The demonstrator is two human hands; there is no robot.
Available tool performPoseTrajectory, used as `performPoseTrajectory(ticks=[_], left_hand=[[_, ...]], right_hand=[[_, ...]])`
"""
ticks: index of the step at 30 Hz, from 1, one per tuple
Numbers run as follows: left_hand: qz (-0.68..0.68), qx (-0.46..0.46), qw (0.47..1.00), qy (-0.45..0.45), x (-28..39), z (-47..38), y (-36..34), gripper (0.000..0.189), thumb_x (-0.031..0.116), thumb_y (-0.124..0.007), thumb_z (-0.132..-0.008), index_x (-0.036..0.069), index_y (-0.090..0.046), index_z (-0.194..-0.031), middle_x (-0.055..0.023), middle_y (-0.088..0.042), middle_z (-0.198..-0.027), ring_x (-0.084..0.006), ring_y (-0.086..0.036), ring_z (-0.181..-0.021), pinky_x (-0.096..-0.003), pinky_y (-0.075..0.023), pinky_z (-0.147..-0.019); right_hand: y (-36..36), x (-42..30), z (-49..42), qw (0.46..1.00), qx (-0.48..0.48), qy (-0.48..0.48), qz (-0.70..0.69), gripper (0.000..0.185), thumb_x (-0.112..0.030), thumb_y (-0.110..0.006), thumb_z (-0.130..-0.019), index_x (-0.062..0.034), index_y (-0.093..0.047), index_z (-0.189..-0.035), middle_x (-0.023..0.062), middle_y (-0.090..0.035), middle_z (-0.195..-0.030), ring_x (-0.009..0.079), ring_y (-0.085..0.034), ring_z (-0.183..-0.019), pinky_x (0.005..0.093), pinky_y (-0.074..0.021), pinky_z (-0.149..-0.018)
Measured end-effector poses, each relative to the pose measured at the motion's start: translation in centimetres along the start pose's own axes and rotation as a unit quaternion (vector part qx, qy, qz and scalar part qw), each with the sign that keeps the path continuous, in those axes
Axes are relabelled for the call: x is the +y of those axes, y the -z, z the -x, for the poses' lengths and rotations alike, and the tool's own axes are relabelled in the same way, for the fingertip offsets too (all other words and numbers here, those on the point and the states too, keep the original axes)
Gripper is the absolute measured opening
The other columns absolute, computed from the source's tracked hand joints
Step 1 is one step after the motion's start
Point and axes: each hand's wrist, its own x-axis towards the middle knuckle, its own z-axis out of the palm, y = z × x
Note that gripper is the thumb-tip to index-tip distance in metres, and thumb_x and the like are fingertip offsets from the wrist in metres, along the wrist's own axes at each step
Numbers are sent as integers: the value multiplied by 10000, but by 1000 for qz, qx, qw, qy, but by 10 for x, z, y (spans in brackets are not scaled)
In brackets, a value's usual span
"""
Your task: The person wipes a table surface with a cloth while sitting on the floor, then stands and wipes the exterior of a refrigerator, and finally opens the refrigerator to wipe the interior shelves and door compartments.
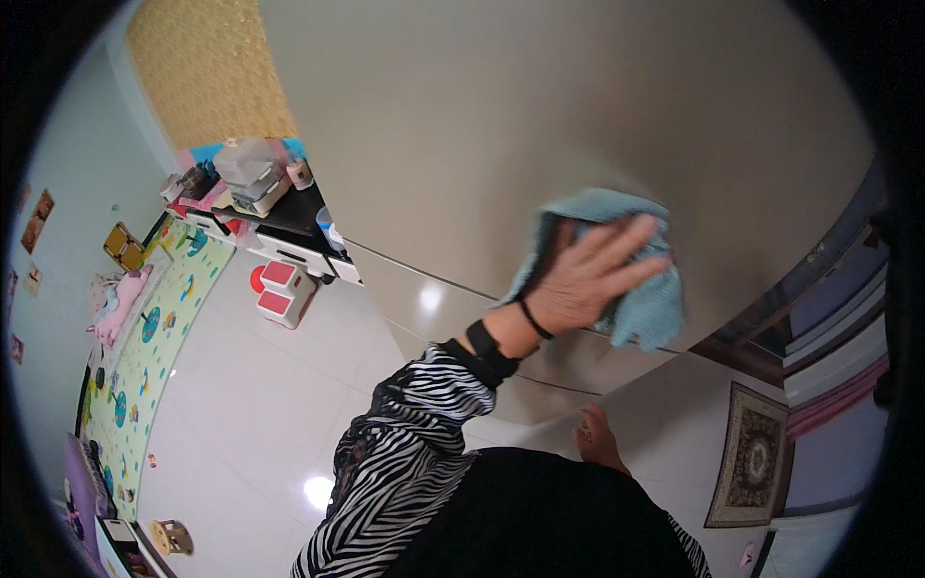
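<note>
My left hand presses a light-blue cloth flat against a large glossy beige panel, which looks like the front of a cabinet or appliance. The cloth is bunched around the palm and spreads past the fingertips. Thin dark seams run across the panel just below the cloth. Black bands circle my left wrist, above a zebra-striped sleeve. Lower down, close to my body, my right hand hangs with loosely bent fingers, and nothing shows in it. The hand on the cloth is slightly blurred.
At left, a black-topped white cabinet carries plastic boxes. A red-and-white step stool stands on the tiled floor. A patterned play mat lies along the wall. A small wooden stool is at lower left, a rug at right.
</note>
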Motion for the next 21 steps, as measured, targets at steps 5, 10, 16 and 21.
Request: performPoseTrajectory(ticks=[5,10,16,21], left_hand=[[-104,114,973,170,-66,50,25,445,354,-570,-759,222,-573,-1184,-203,-329,-1405,-435,-321,-1257,-646,-188,-970],[-138,173,941,257,-149,77,50,599,425,-530,-819,157,-404,-1339,-225,-214,-1453,-442,-210,-1326,-612,-153,-1026],[109,343,853,378,-227,163,19,345,222,-480,-918,58,-451,-1220,-115,-405,-1192,-235,-406,-1085,-340,-349,-930],[555,452,511,475,-257,296,-33,397,260,-512,-902,35,-453,-1224,-121,-479,-1209,-245,-474,-1099,-360,-344,-991]], right_hand=[[4,7,12,998,34,-23,38,439,-127,-567,-847,-53,-442,-1262,169,-308,-1408,261,-535,-1085,343,-475,-863],[3,15,28,997,7,-76,20,446,-152,-538,-863,-18,-430,-1274,203,-257,-1427,352,-438,-1204,394,-423,-941],[-21,-1,23,997,18,-47,55,471,-156,-536,-850,-34,-432,-1292,210,-275,-1420,349,-494,-1138,398,-439,-905],[-40,-27,8,999,-12,-27,29,470,-161,-528,-842,-31,-439,-1284,219,-308,-1401,342,-504,-1118,399,-439,-900]])
